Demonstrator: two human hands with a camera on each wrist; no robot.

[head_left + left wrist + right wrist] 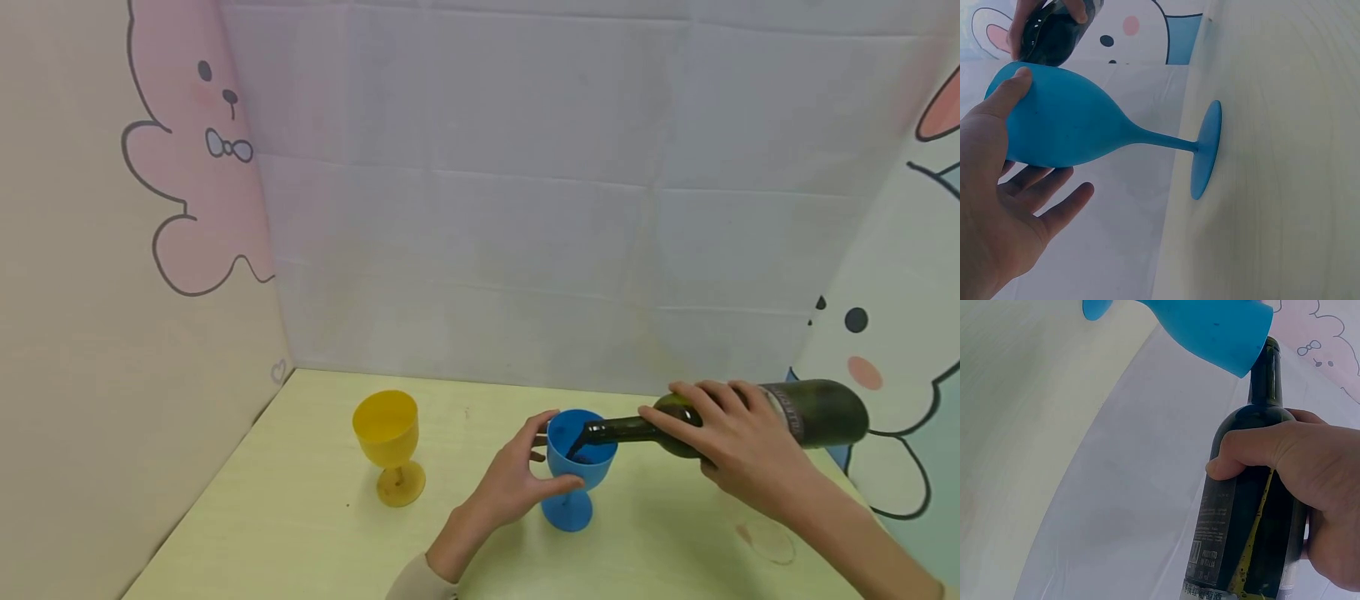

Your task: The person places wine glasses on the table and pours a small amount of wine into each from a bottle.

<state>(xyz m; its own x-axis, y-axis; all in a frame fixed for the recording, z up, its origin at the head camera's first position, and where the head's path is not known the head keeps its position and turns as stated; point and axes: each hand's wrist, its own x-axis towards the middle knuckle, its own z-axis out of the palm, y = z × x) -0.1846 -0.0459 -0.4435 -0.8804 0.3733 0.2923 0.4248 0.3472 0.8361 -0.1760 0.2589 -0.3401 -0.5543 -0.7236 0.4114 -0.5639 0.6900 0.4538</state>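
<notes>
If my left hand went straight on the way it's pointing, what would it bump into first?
The blue goblet, which your left hand already holds by its bowl. Past that, the pale back sheet seems next, though depth is hard to judge.

Around the head view's centre, there are two cups: the yellow cup (388, 447) at seven o'clock, the blue cup (596, 472) at five. One bottle (825, 414), at four. Two hands: left hand (513, 479) at six, right hand (750, 442) at four. One table (480, 433), at six. Two cartoon animals: pink animal (198, 183) at ten, white animal (900, 350) at three.
</notes>
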